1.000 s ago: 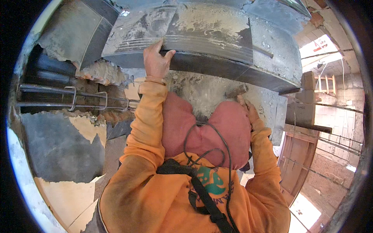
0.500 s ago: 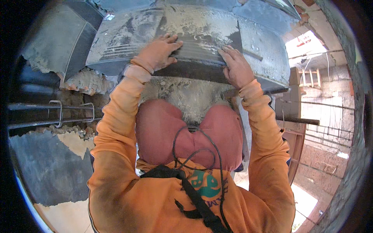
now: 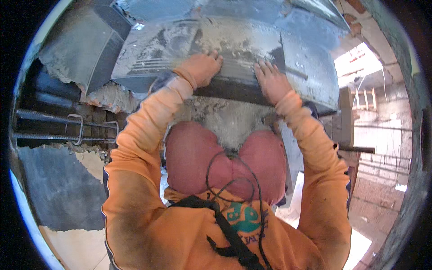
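Note:
Across a step ahead of me lies a dark grey tile, dusty with pale cement and marked with grooves along its front edge. My left hand rests palm down over the left part of this tile, its fingers stretched forward. On the right part lies my right hand, also flat, with fingers extended and its heel by the front edge. Neither hand grips anything. A similar grooved tile adjoins on the left, and another tile continues on the right.
Broken masonry and exposed steel reinforcing bars are at the left, above a dark wall panel. Below the tile's front edge is rough cement. A black cord hangs over my lap. Brick walls stand at the right.
My left hand has shifted right along the tile, and its fingers are less spread. Both hands are now closer together. The whole view has moved slightly.

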{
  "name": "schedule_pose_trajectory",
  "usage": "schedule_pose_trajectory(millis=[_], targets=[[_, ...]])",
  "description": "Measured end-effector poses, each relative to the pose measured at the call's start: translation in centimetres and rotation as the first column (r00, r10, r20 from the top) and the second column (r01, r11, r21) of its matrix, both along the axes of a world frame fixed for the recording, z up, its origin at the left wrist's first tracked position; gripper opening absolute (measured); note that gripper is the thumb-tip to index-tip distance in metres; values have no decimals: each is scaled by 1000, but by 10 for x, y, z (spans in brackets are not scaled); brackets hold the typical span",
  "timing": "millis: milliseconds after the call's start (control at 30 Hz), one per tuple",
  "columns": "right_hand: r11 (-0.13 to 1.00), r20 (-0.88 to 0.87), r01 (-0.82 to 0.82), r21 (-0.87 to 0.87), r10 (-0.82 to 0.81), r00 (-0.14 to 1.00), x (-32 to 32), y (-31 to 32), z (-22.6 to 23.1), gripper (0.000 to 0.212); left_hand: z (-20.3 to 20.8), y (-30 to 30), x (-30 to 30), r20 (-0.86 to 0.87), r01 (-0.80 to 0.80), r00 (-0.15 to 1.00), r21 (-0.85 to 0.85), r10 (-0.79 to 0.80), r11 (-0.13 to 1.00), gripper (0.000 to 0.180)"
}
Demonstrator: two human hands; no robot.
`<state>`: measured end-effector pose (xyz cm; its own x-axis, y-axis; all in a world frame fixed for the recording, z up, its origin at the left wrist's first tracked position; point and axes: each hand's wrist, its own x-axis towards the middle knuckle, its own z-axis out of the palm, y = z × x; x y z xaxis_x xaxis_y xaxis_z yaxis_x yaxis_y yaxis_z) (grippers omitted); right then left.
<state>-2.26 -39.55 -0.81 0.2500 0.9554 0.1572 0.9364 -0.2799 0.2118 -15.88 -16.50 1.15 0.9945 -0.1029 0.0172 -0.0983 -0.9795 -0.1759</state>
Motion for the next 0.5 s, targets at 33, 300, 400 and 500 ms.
schedule_pose_trajectory(millis=[33,300,400,500], targets=[[1000,-24,-4,16,4,1000,-1,-3,4,50,0,0,0,-21,-13,1000,-33,12,999,53],[956,-337,194,221,-112,935,74,-65,17,34,7,-8,-7,17,-10,1000,-254,15,967,82],[946,-377,265,185,-181,908,88,-80,-4,30,-13,-16,-12,126,-73,986,-264,109,962,90],[932,-366,292,213,-202,909,95,-77,-13,26,-24,-20,-10,172,-137,968,-258,185,956,89]])
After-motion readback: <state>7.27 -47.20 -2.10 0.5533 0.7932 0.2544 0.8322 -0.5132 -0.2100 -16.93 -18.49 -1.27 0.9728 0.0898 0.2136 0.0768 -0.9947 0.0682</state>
